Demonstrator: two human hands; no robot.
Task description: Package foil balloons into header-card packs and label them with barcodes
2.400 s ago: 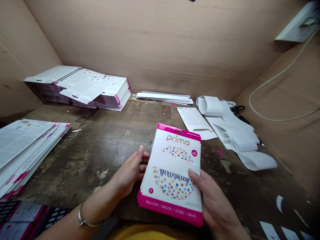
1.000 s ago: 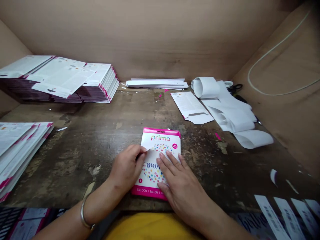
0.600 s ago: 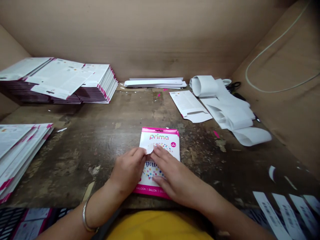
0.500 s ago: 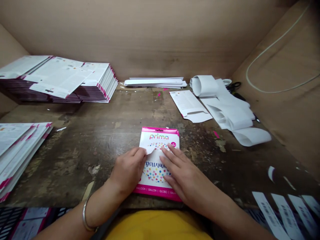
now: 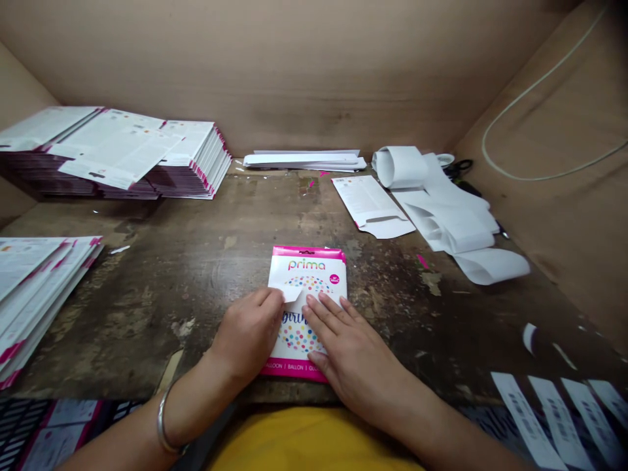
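Note:
A white and pink "prima" balloon packet (image 5: 314,271) lies flat near the front edge of a worn dark table (image 5: 196,261). My left hand (image 5: 248,333) rests on its left side and pinches a small white label (image 5: 293,294) between thumb and forefinger. My right hand (image 5: 348,353) lies flat on the packet's right half, fingers stretched out and pressing down. A metal bangle (image 5: 164,422) circles my left wrist.
Stacks of packets sit at the back left (image 5: 147,160) and the left edge (image 5: 39,281). A single face-down packet (image 5: 373,206), flat white sheets (image 5: 307,160) and curled backing paper (image 5: 441,212) lie at the back right. Barcode label strips (image 5: 554,412) lie front right. Cardboard walls (image 5: 294,65) enclose the table.
The packet was held up in both hands, then laid flat on the table. My right hand slid across its face and now presses its lower right; the left keeps pinching the label.

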